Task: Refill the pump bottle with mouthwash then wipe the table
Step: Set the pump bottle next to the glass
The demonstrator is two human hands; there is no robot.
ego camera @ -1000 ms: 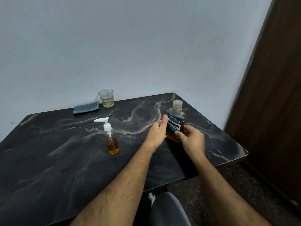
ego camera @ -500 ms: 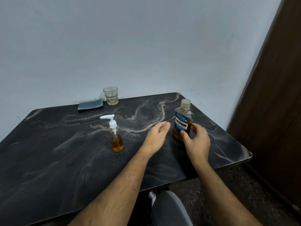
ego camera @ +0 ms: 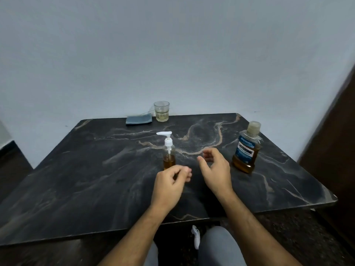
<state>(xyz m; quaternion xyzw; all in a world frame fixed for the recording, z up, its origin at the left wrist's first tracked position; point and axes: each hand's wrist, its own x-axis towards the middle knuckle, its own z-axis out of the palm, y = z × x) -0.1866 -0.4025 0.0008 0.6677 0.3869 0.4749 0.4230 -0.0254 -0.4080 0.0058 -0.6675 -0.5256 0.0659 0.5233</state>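
A small clear pump bottle [ego camera: 169, 156] with a white pump head stands mid-table, its lower part filled with amber liquid. The mouthwash bottle [ego camera: 246, 148], amber with a blue label and a cap on, stands upright at the right. My left hand [ego camera: 170, 186] hovers just in front of the pump bottle with loosely curled fingers and holds nothing. My right hand [ego camera: 215, 170] hovers between the two bottles, fingers relaxed and spread, touching neither. A folded blue-grey cloth [ego camera: 138, 119] lies at the table's far edge.
A glass [ego camera: 161, 111] with a little pale liquid stands beside the cloth against the grey wall. The dark marble table [ego camera: 76, 179] ends close on the right, next to a brown door [ego camera: 334, 150]. My knees and a white object [ego camera: 196, 237] show below the near edge.
Both hands have let go of the mouthwash bottle and drawn back leftward toward the pump bottle. The mouthwash bottle stays standing at the right. The camera has turned left.
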